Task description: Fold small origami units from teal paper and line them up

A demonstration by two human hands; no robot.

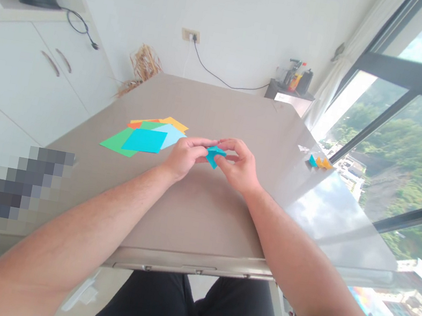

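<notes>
So both hands are busy with one little folded blue paper (211, 154), held up just over the middle of the brownish-gray table (208, 217). The left hand (184, 156) has its left edge pinched between thumb and fingers, and the right hand (239, 164) is pinching it from the other side, thumb pressed on the front. The fingertips of the two hands come really close together along the top — can't tell if they actually touch. Fingers cover part of the folds too, so I can't make out the exact shape, but there's a point hanging down at the bottom.

Just beside the left hand there's a loose overlapping spread of flat paper: a bright blue sheet (144, 141) on top, a green sheet (113, 144) sticking out under it, a pale blue sheet (173, 138) nearest the hand, and a yellow-orange sheet (176, 124) at the back.

Well off to the right, near the table edge by the window (388, 124), a small teal folded piece (312, 161) sits in a row with two little orange folded pieces (319, 162) — all pretty tiny from here.
</notes>
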